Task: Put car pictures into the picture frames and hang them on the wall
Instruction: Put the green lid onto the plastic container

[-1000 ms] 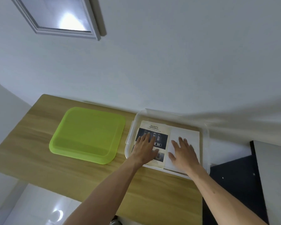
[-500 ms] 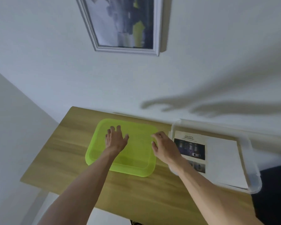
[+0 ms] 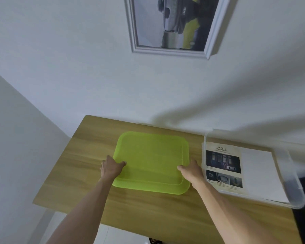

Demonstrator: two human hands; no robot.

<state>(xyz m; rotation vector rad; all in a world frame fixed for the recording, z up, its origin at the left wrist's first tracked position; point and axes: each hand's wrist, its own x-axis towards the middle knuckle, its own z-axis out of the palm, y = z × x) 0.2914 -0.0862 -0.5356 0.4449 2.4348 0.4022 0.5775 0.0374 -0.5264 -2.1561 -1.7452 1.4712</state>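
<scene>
One car picture in its frame (image 3: 173, 25) is already hung on the wall, more car pictures (image 3: 223, 166) are left in the clear box (image 3: 289, 176) just beside the right hand (image 3: 192, 170), and the green lid (image 3: 151, 161) is gripped at its sides by both it and the left hand (image 3: 111, 167).

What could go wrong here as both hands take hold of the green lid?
1. The clear box juts past the table edge on the right; a nudge from the right hand could tip it and spill the car leaflet.
2. The left hand and right hand grip only the green lid by its side edges, so it may slip.
</scene>
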